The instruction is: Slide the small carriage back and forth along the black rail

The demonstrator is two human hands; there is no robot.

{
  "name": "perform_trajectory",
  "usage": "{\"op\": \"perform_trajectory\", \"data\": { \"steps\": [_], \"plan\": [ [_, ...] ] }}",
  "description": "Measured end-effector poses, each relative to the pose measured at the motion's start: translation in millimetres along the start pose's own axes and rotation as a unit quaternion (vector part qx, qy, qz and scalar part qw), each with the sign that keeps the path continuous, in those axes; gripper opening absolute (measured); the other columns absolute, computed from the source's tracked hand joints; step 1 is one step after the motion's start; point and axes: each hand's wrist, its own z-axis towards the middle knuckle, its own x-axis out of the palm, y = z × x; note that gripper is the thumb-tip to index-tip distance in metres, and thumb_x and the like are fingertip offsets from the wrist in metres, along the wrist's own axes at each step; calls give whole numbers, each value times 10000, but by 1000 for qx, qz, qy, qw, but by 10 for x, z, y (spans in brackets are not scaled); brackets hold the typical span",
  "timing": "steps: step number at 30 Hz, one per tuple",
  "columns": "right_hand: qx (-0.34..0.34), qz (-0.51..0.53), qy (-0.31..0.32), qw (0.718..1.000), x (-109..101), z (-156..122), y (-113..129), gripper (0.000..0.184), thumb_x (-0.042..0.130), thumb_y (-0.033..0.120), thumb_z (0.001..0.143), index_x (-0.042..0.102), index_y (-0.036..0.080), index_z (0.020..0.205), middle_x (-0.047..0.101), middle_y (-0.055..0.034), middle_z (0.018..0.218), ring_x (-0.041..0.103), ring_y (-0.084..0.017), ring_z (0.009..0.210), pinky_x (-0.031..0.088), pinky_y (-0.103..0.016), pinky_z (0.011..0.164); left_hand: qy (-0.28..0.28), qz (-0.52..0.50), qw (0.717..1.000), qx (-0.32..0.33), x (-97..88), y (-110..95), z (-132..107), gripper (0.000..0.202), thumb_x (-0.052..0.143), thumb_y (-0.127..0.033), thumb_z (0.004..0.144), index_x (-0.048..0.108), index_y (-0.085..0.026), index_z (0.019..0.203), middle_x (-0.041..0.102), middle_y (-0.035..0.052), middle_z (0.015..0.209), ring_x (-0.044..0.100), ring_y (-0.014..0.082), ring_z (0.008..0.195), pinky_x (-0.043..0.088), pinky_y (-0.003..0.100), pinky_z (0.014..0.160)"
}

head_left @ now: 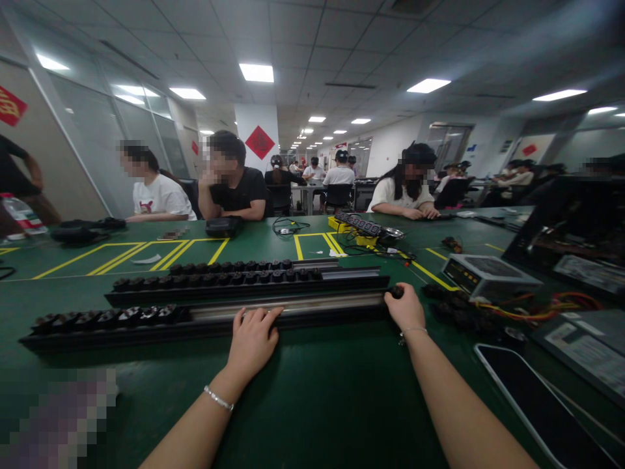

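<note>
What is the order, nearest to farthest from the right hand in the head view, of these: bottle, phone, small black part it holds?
1. Black part: in the right hand.
2. Phone: lower right.
3. Bottle: far left.

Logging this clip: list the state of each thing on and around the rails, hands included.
Left hand: open, fingertips on the front rail.
Right hand: closed around a black piece at that rail's right end.
Front rail: lined with black pieces at left, bare channel beyond.
Middle rail: mostly filled, bare at right.
Phone: lying flat, screen dark.
Metal box: on the table, colored cables beside it.
</note>
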Motion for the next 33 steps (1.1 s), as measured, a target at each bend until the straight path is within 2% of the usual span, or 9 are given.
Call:
{"op": "perform_trajectory", "data": {
  "steps": [6,12,22,27,33],
  "plan": [
    [15,0,6,1000,-32,1,4,476,480,400,756,497,201,1188,598,-95,1135,589,-239,950,453,-331,774,-2,2,1000,-1,5,-4,6,409,447,-235,810,544,-321,1197,633,7,945,547,191,944,228,453,1042],
    [26,1,2,1000,-45,6,-5,455,490,388,759,502,220,1182,622,-86,1061,596,-231,920,448,-330,787,-3,0,1000,-1,-8,-13,0,415,438,-227,809,546,-322,1198,637,12,948,552,194,948,233,454,1038],
    [36,5,19,999,-104,-30,42,448,473,391,771,493,224,1185,613,-79,1089,592,-230,923,453,-323,775,-1,1,1000,0,-3,-10,3,407,431,-228,815,545,-315,1196,632,8,942,548,193,946,225,457,1042],
    [23,5,5,1000,-84,-9,20,447,476,376,763,512,206,1175,596,-93,1108,579,-228,961,456,-317,787,2,0,1000,-1,-3,-6,3,411,428,-230,817,540,-315,1203,633,13,952,544,192,953,221,455,1046],
    [16,12,-10,1000,-46,39,-37,439,486,383,757,532,195,1151,600,-98,1067,587,-222,909,456,-315,765,2,-4,1000,-3,-9,-10,3,411,431,-230,815,540,-319,1202,636,16,944,547,191,945,223,453,1045]
  ]
}}
